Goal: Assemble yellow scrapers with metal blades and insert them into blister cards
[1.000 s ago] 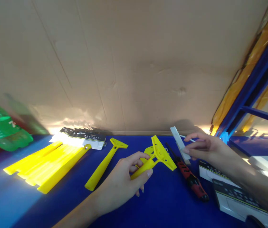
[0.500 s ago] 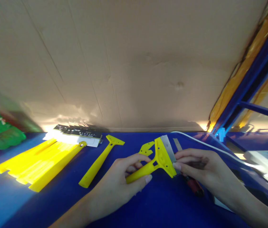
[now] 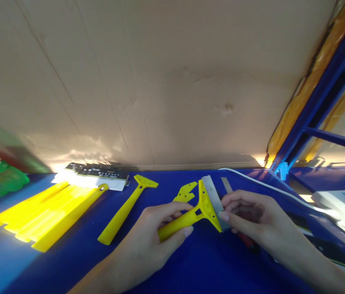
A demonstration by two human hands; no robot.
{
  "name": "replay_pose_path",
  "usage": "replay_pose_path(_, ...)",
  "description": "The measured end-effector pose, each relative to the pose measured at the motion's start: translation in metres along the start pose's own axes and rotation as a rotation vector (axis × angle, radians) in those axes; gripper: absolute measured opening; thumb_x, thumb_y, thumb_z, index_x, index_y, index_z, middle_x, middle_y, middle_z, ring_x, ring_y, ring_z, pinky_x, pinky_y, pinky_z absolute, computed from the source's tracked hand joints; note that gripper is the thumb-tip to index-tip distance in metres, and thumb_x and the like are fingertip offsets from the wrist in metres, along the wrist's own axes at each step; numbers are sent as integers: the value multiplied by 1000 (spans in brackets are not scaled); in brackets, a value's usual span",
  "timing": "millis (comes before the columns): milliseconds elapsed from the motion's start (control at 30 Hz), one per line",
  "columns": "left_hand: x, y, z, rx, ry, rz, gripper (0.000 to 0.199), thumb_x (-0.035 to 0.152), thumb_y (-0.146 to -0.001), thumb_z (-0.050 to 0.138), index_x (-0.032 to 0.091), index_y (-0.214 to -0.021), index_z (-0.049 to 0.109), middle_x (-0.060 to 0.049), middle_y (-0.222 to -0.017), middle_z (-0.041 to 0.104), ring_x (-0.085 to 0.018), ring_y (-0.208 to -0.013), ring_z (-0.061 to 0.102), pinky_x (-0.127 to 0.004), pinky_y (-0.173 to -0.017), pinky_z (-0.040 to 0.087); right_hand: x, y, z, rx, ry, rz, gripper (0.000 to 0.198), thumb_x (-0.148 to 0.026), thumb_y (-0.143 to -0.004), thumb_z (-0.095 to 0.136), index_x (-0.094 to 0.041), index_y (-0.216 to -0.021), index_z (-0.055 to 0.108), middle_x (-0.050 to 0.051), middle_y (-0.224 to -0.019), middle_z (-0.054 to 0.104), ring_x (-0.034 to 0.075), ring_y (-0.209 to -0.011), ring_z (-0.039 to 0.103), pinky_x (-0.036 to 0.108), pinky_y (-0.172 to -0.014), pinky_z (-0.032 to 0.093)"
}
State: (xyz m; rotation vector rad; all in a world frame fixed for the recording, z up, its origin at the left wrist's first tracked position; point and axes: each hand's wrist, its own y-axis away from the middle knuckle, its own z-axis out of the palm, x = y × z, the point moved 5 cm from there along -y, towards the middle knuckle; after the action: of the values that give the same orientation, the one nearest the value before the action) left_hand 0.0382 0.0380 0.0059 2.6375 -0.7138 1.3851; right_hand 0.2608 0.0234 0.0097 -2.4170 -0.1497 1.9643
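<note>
My left hand is closed around the handle of a yellow scraper, its wide head turned to the right. A flat grey metal blade lies along the outer edge of that head. My right hand pinches the blade's lower part between thumb and fingers. Behind the scraper head lies a small yellow plate with holes. Another thin metal strip rests just beyond my right fingers. Partly hidden under my right hand is a dark red handle; its tool kind cannot be made out.
A second yellow scraper handle lies to the left on the blue table. Farther left are several yellow handles beside black-and-white printed cards. A green bottle, white cable and blue frame border the area.
The blade has shifted across the scraper head and now overlaps its outer edge more. My right thumb has moved along with it. The whole view has shifted slightly.
</note>
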Motion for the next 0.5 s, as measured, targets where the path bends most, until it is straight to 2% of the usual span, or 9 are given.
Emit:
replay_pose_path(100,-2,2,2,-18,-20,11,31,36,-92,67,33,-123,70,3,-99,76,-15,-88,72,-28,-86,59,-3,2,4,-20,49,6,25,-41,-79,77,-19,-90,72,0,-67,68,10,-49,54,20,-38,37)
replay_pose_path(167,-3,4,2,1,-67,47,34,33,-93,67,35,-126,68,4,-96,74,-15,-86,72,-27,-83,59,-5,3,6,-21,60,4,25,-42,-80,76,-19,-89,72,0,-66,67,11,-50,56,20,-38,38)
replay_pose_path(300,3,5,0,55,-214,217,55,32,-94,67,42,-145,50,4,-107,72,-15,-94,71,-29,-89,59,-7,2,7,-21,27,-21,22,-41,-79,78,-20,-87,74,3,-73,75,17,-66,69,25,-58,55)
replay_pose_path(367,8,3,0,44,-298,331,62,32,-96,66,45,-151,41,3,-115,72,-16,-98,71,-29,-91,59,-7,1,8,-44,19,-14,20,-40,-80,79,-21,-87,76,4,-77,78,21,-74,73,28,-69,59)
replay_pose_path(433,13,0,2,29,-405,427,60,30,-99,61,44,-152,38,2,-110,72,-16,-89,72,-27,-80,60,-7,1,9,-71,27,-7,20,-40,-80,80,-22,-89,78,4,-79,80,22,-78,74,29,-72,59)
replay_pose_path(500,17,-2,4,27,-530,498,56,27,-103,54,42,-154,37,2,-98,70,-15,-72,69,-26,-65,57,-8,0,10,-90,34,-14,21,-41,-81,80,-23,-91,80,4,-82,80,21,-78,74,29,-73,58)
